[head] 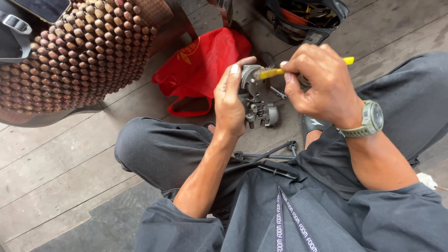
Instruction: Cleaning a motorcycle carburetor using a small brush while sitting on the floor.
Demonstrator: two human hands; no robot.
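My left hand (pixel 229 98) grips a small grey metal engine part, a carburettor (pixel 259 105), holding it upright above my lap. My right hand (pixel 322 84), with a grey-green watch (pixel 368 120) on its wrist, holds a thin yellow-handled brush (pixel 273 72). The bristle end of the brush touches the top of the carburettor, just beside my left fingertips. The far end of the yellow handle sticks out past my right knuckles.
A red plastic bag (pixel 198 65) lies on the grey wooden floor (pixel 56 163) ahead. A wooden beaded seat cover (pixel 79 56) fills the upper left. A black tool bag (pixel 303 16) sits at the top. Dark metal rods (pixel 270 153) rest between my knees.
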